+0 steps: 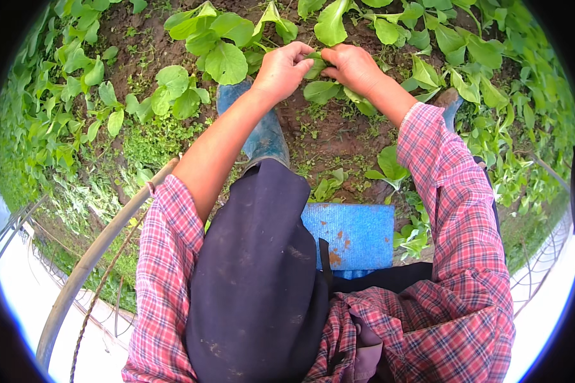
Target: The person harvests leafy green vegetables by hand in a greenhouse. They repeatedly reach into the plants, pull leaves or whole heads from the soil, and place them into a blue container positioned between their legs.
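Note:
A small green leaf (pixel 315 67) of a young leafy vegetable plant is between my two hands. My left hand (pixel 283 68) has thumb and fingertips drawn together at the leaf's left edge. From the other side, my right hand (pixel 355 68) pinches the same plant with bent fingers; its fingertips are partly hidden by foliage. Just below lies a broader leaf (pixel 321 92), with another leaf (pixel 360 101) under my right wrist. A large-leaved plant (pixel 226 62) grows to the left of my left hand, and an upright leaf (pixel 331 24) rises above the hands.
My muddy blue boot (pixel 263 134) stands on the soil among seedlings. A blue ribbed mat-like pad (pixel 354 234) with mud spots lies by my leg. At left, a curved pole (pixel 110 230) and a twisted rope (pixel 98 292) run upward. Dense leafy plants (pixel 488 86) grow at right.

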A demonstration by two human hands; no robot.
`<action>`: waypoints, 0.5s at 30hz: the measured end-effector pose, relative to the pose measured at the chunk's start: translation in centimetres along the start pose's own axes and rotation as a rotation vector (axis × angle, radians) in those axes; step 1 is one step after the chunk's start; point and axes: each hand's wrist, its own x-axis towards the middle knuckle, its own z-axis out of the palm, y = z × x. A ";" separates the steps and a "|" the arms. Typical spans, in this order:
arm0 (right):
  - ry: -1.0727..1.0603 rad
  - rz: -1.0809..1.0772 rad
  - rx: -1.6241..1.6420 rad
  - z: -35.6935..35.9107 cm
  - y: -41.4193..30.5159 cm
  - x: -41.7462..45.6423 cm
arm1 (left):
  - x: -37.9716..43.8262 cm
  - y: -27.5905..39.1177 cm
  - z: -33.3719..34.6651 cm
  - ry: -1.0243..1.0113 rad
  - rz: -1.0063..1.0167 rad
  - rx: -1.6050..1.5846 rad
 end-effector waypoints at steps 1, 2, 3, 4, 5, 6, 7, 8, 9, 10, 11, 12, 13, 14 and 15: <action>0.040 -0.056 0.032 0.8 0.5 -0.1 | -0.1 0.3 0.1 0.014 0.011 -0.015; 0.106 -0.047 0.190 1.4 1.2 -0.4 | -0.2 0.6 0.1 0.029 0.023 -0.030; 0.196 -0.064 0.171 1.2 1.7 -0.8 | -0.5 0.9 -0.1 0.047 0.070 0.029; 0.300 0.073 0.504 0.8 1.2 -1.1 | -1.0 1.1 -0.5 0.072 0.110 0.090; 0.398 0.217 0.836 0.2 0.7 -1.6 | -1.3 1.1 -0.8 0.095 0.152 0.150; 0.372 0.314 0.938 -1.5 0.5 -2.1 | -1.5 0.8 -1.2 0.128 0.227 0.260; 0.345 0.417 1.037 -3.4 0.5 -2.6 | -1.7 0.2 -1.8 0.165 0.274 0.305; 0.300 0.476 0.989 -5.5 -0.2 -3.6 | -1.8 -0.3 -2.6 0.202 0.328 0.347; 0.253 0.537 0.936 -7.2 -1.1 -5.1 | -2.0 -0.8 -3.3 0.238 0.380 0.386; 0.045 0.456 0.958 -8.5 -2.3 -7.3 | -2.1 -1.2 -4.2 0.294 0.392 0.400; -0.157 0.372 0.969 -9.7 -2.9 -9.0 | -2.1 -1.1 -5.1 0.322 0.309 0.397; -0.218 0.290 0.853 -10.3 -2.5 -9.5 | -2.0 -1.4 -6.1 0.358 0.310 0.350; -0.275 0.219 0.734 -10.8 -2.1 -10.0 | -1.7 -1.6 -6.7 0.386 0.315 0.296; -0.333 0.148 0.616 -11.2 -1.8 -10.4 | -1.6 -1.8 -7.0 0.406 0.248 0.236; -0.385 0.067 0.494 -11.7 -1.6 -10.5 | -1.3 -1.4 -7.5 0.433 0.186 0.182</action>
